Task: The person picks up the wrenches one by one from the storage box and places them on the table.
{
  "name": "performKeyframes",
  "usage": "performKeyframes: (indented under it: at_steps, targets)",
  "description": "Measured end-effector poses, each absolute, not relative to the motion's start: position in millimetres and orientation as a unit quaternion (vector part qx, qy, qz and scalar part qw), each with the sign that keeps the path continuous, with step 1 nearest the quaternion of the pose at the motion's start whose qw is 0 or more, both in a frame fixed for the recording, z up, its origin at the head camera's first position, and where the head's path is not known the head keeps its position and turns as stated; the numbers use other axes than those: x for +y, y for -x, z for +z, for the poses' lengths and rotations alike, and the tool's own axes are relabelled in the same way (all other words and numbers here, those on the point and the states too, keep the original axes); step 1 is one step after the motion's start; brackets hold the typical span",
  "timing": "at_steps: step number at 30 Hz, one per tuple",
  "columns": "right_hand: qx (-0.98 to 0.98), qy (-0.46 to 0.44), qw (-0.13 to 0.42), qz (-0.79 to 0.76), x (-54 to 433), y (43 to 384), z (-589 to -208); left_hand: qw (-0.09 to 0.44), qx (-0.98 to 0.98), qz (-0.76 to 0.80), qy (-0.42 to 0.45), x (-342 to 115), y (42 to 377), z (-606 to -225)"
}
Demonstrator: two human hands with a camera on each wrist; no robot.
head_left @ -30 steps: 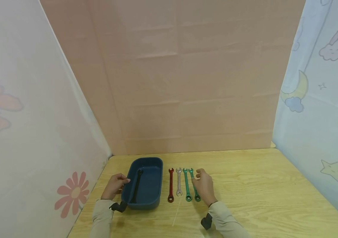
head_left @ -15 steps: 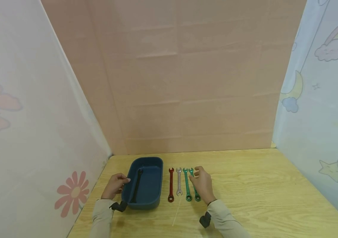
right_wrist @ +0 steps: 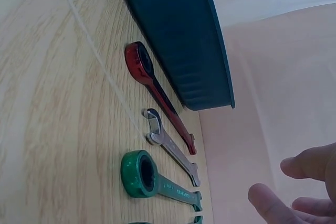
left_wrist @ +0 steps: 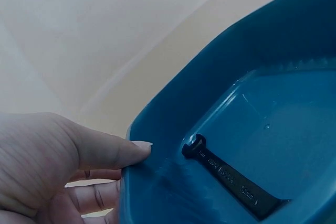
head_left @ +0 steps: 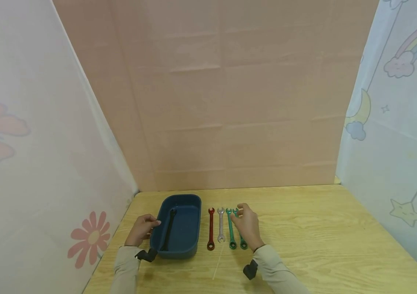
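Note:
My left hand (head_left: 142, 230) pinches the left rim of a blue plastic bin (left_wrist: 173, 103), thumb inside and fingers outside. Within the bin lies a black wrench (left_wrist: 231, 179). To its right, a red wrench (head_left: 211, 228), a silver wrench (head_left: 221, 224) and two green wrenches (head_left: 231, 228) lie side by side on the table. Above the rightmost green wrench (head_left: 243, 243) hovers my right hand (head_left: 248, 224), its fingers loosely bent with nothing between them; it partly covers that wrench in the head view. In the right wrist view its fingertips (right_wrist: 262, 198) stand apart over the row.
The wooden table (head_left: 304, 228) reaches a tan backdrop (head_left: 230, 122) at the rear. Patterned sheets hang left (head_left: 65, 163) and right (head_left: 395, 163). A thin pale line (head_left: 218, 263) marks the table in front of the wrenches.
My right hand has shifted slightly left over the green wrenches. My left hand, the bin and the wrenches have stayed in place.

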State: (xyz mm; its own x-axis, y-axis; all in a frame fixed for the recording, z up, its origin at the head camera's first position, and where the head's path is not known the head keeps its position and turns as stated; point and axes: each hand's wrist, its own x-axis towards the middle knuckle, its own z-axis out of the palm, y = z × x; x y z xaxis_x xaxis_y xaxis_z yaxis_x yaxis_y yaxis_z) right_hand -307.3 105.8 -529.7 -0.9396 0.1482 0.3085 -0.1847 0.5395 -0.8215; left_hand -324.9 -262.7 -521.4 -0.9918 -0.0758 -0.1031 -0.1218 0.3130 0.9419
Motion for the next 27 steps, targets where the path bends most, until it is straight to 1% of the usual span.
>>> performKeyframes:
  at_steps: [7, 20, 27]
  targets:
    - [-0.856, -0.016, 0.173, 0.487, 101, 305, -526, 0.023, 0.811, 0.582, 0.059, -262, 324, -523]
    - [-0.85, -0.041, 0.209, 0.482, 92, 308, -517, 0.021, 0.811, 0.581, 0.062, -263, 325, -520]
    - [-0.85, -0.03, 0.188, 0.491, 87, 308, -511, 0.026, 0.808, 0.585, 0.062, -262, 323, -518]
